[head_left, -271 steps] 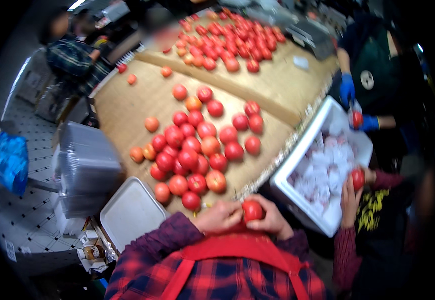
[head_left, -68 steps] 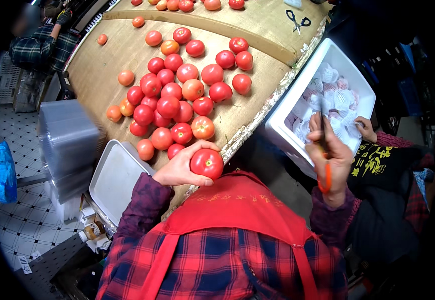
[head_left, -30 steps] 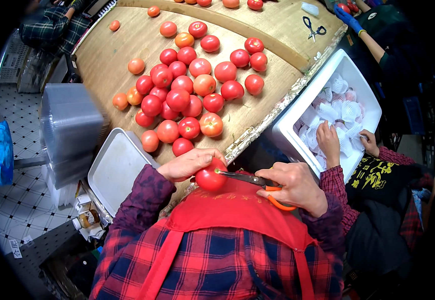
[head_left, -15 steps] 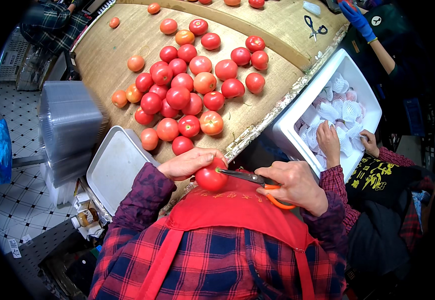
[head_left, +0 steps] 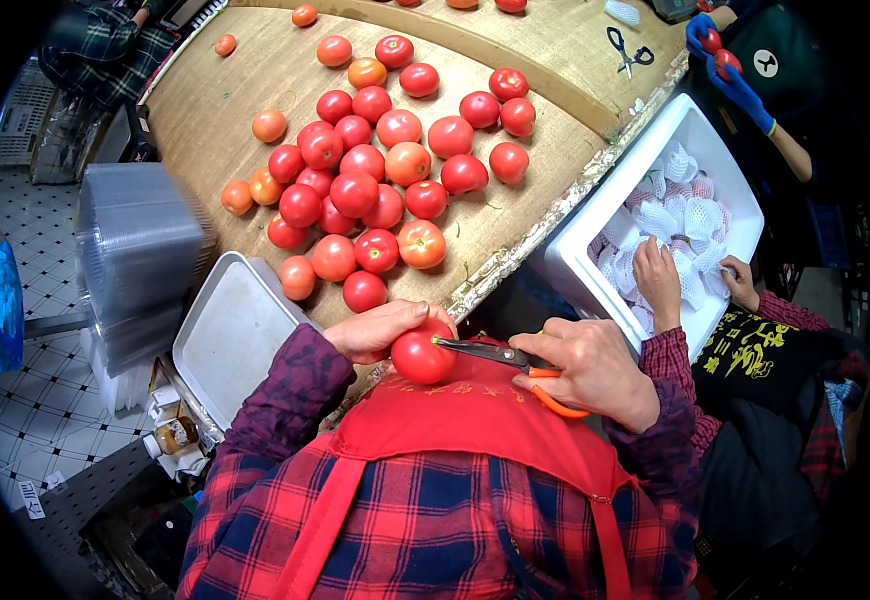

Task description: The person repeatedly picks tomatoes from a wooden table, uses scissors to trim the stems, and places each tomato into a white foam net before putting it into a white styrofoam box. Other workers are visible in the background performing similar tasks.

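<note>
My left hand (head_left: 383,330) is closed around a ripe red tomato (head_left: 423,358), held just above the front of my red apron. In my right hand (head_left: 595,368) is a pair of scissors (head_left: 553,394) with orange handles and dark blades. The blade tips touch the green stem spot on the tomato's upper side. Beyond my hands, many loose tomatoes (head_left: 355,194), red to orange, lie on the wooden table (head_left: 205,120). The nearest of them is a red tomato (head_left: 364,291) close to my left hand.
A white foam box (head_left: 575,245) with net-sleeved fruit stands at right, a co-worker's hands (head_left: 659,280) in it. Another person's blue gloves (head_left: 745,95) hold tomatoes. A pale tray (head_left: 235,335) and stacked clear plastic containers (head_left: 140,240) are at left. Dark-handled scissors (head_left: 629,54) lie far off.
My hands, the tomato and the scissors stay almost in place. At the upper right, the gloved person's hands have come lower and further into view, with red tomatoes.
</note>
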Demonstrator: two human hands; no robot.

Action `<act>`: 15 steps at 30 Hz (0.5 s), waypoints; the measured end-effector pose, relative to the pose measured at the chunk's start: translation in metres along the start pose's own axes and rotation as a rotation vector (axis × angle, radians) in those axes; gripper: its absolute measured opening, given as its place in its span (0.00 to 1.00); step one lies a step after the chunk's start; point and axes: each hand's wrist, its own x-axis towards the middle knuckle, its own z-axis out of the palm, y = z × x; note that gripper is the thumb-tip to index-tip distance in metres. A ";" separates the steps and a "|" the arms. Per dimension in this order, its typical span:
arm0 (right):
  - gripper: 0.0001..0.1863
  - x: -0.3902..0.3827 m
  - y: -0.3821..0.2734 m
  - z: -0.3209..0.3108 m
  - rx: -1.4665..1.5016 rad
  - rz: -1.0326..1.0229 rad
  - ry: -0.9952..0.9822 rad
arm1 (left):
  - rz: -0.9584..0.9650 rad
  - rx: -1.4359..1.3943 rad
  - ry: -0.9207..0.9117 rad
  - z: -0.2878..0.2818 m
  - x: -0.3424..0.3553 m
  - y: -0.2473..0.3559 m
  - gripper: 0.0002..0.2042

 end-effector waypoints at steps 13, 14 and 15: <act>0.13 -0.002 0.000 0.008 -0.010 -0.003 -0.012 | 0.045 -0.055 -0.003 -0.003 0.004 -0.010 0.35; 0.13 -0.001 0.000 0.009 0.009 -0.005 -0.014 | 0.057 -0.079 -0.029 -0.004 0.003 -0.012 0.33; 0.12 0.000 0.000 0.010 0.034 0.000 0.008 | 0.071 -0.101 -0.055 -0.006 0.003 -0.012 0.30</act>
